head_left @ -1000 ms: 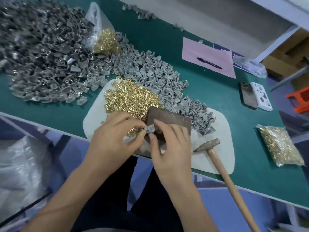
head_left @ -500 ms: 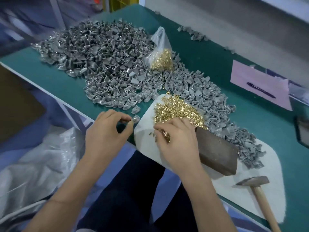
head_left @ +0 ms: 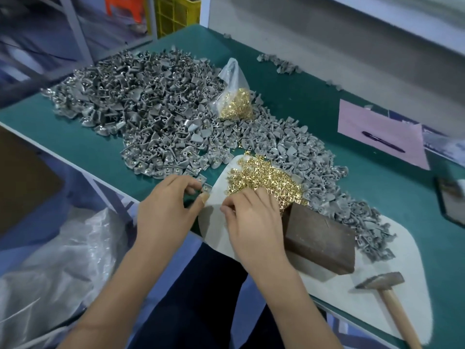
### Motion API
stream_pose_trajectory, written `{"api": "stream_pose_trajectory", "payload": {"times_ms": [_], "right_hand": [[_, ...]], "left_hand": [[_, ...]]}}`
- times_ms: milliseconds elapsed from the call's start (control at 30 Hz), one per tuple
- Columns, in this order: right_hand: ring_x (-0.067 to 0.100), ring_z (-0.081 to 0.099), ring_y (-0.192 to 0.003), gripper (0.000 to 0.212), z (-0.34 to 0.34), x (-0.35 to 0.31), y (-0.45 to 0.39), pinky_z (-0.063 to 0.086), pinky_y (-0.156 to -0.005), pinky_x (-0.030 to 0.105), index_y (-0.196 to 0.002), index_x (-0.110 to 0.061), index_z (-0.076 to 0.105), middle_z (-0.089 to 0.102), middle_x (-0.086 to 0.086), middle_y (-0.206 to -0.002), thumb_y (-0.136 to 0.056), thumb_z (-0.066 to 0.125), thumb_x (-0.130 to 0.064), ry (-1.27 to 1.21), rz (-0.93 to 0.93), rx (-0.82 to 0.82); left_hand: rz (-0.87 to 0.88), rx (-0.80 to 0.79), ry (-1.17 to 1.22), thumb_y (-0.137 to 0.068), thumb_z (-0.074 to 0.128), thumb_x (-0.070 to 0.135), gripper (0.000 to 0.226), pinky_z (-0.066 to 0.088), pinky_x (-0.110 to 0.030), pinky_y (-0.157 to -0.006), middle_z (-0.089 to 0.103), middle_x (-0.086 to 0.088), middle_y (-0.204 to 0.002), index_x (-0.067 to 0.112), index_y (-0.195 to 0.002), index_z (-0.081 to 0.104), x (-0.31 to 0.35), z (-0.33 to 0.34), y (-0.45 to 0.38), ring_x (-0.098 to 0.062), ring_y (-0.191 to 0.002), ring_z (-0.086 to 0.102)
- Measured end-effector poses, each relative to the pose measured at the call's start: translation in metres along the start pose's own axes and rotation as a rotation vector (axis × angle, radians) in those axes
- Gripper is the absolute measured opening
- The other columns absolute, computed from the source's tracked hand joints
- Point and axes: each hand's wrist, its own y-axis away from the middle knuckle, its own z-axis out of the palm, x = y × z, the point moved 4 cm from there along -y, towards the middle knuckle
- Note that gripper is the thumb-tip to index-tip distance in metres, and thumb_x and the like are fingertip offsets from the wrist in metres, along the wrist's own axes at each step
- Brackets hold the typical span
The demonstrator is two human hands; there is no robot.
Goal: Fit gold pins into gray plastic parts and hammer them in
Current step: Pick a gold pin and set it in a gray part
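A heap of loose gold pins (head_left: pixel 264 176) lies on a white mat (head_left: pixel 407 250). My right hand (head_left: pixel 251 220) is at the heap's near edge, thumb and curled fingers pinching among the pins. My left hand (head_left: pixel 166 210) is at the table's front edge, where its fingertips and thumb pinch one gray plastic part (head_left: pixel 206 188) beside the big pile of gray parts (head_left: pixel 151 114). A brown block (head_left: pixel 319 239) sits on the mat right of my right hand. The hammer (head_left: pixel 382 280) lies untouched at the mat's near right corner.
A clear bag of gold pins (head_left: pixel 235 103) rests on the gray pile. More gray parts (head_left: pixel 334 187) run behind the block. A pink sheet with a pen (head_left: pixel 377 133) and a phone (head_left: pixel 450 197) lie at the right. A plastic sack (head_left: pixel 50 260) hangs below the table edge.
Both hands left the block. My left hand carried the gray part left to the pile's edge, and my right hand moved onto the gold pin heap. The view swung left.
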Motion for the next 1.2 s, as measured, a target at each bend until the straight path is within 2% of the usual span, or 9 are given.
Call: {"api": "stream_pose_trajectory", "payload": {"times_ms": [167, 300, 433, 500, 767, 867, 967, 1100, 1200], "right_hand": [[0.014, 0.054, -0.094, 0.001, -0.028, 0.022, 0.019, 0.042, -0.088, 0.036, -0.096, -0.024, 0.065, 0.065, -0.012, -0.095, -0.096, 0.064, -0.023, -0.176, 0.103, 0.201], [0.011, 0.059, -0.099, 0.015, -0.05, 0.065, 0.046, 0.048, -0.089, 0.032, -0.112, -0.018, 0.07, 0.066, -0.008, -0.106, -0.101, 0.06, -0.02, -0.305, 0.263, 0.36], [-0.008, 0.056, -0.095, 0.019, -0.067, 0.112, 0.097, 0.04, -0.085, 0.007, -0.109, -0.014, 0.073, 0.064, -0.004, -0.1, -0.103, 0.055, -0.018, -0.341, 0.487, 0.69], [-0.008, 0.056, -0.093, 0.02, -0.065, 0.129, 0.125, 0.038, -0.082, 0.004, -0.108, -0.01, 0.073, 0.065, 0.0, -0.097, -0.101, 0.055, -0.017, -0.333, 0.579, 0.786], [0.007, 0.06, -0.08, 0.018, -0.06, 0.177, 0.167, 0.053, -0.074, 0.029, -0.112, -0.016, 0.074, 0.065, -0.006, -0.097, -0.098, 0.063, -0.015, -0.291, 0.641, 0.908], [0.009, 0.059, -0.083, 0.02, -0.062, 0.184, 0.172, 0.053, -0.076, 0.034, -0.109, -0.023, 0.076, 0.066, -0.012, -0.099, -0.094, 0.07, -0.012, -0.231, 0.656, 0.907], [0.012, 0.059, -0.091, 0.017, -0.062, 0.185, 0.18, 0.05, -0.075, 0.028, -0.106, -0.029, 0.076, 0.067, -0.015, -0.099, -0.094, 0.072, -0.018, -0.089, 0.701, 0.907], [0.022, 0.059, -0.088, 0.013, -0.055, 0.187, 0.191, 0.052, -0.072, 0.038, -0.102, -0.022, 0.076, 0.068, -0.007, -0.096, -0.093, 0.07, -0.017, -0.004, 0.722, 0.904], [0.026, 0.059, -0.087, 0.014, -0.05, 0.187, 0.192, 0.052, -0.074, 0.041, -0.102, -0.02, 0.076, 0.069, -0.004, -0.096, -0.091, 0.069, -0.015, 0.021, 0.695, 0.855]], "left_hand": [[0.157, -0.055, 0.129, -0.09, 0.069, 0.035, 0.007, 0.034, -0.01, -0.061, 0.058, 0.02, -0.089, 0.039, -0.095, 0.066, 0.032, 0.006, 0.015, 0.005, -0.082, 0.053], [0.303, -0.239, 0.228, -0.089, 0.066, 0.037, 0.006, 0.038, -0.009, -0.067, 0.06, 0.02, -0.093, 0.039, -0.094, 0.067, 0.075, 0.026, 0.027, 0.004, -0.087, 0.056], [0.447, -0.363, 0.247, -0.091, 0.066, 0.036, 0.003, 0.038, -0.011, -0.068, 0.059, 0.022, -0.091, 0.037, -0.093, 0.067, 0.117, 0.048, 0.036, 0.005, -0.088, 0.056], [0.499, -0.425, 0.279, -0.091, 0.066, 0.036, 0.002, 0.047, -0.021, -0.07, 0.059, 0.02, -0.09, 0.037, -0.092, 0.067, 0.136, 0.06, 0.043, -0.003, -0.089, 0.058], [0.706, -0.414, 0.085, -0.089, 0.063, 0.042, 0.007, 0.049, -0.031, -0.073, 0.057, 0.024, -0.085, 0.036, -0.091, 0.068, 0.199, 0.09, 0.055, -0.003, -0.087, 0.046], [0.688, -0.351, -0.06, -0.088, 0.06, 0.053, 0.021, 0.04, -0.037, -0.09, 0.059, 0.02, -0.099, 0.037, -0.098, 0.069, 0.215, 0.105, 0.057, -0.011, -0.104, 0.046], [0.712, -0.327, -0.185, -0.085, 0.061, 0.057, 0.026, 0.03, -0.037, -0.093, 0.057, 0.014, -0.112, 0.037, -0.1, 0.069, 0.232, 0.12, 0.066, -0.017, -0.117, 0.043], [0.765, -0.346, -0.461, -0.08, 0.061, 0.055, 0.034, 0.029, -0.044, -0.104, 0.054, 0.005, -0.122, 0.034, -0.106, 0.068, 0.239, 0.135, 0.079, -0.023, -0.127, 0.039], [0.747, -0.34, -0.625, -0.08, 0.059, 0.054, 0.038, 0.018, -0.05, -0.115, 0.05, 0.0, -0.137, 0.033, -0.112, 0.064, 0.235, 0.137, 0.082, -0.026, -0.139, 0.031]]}}
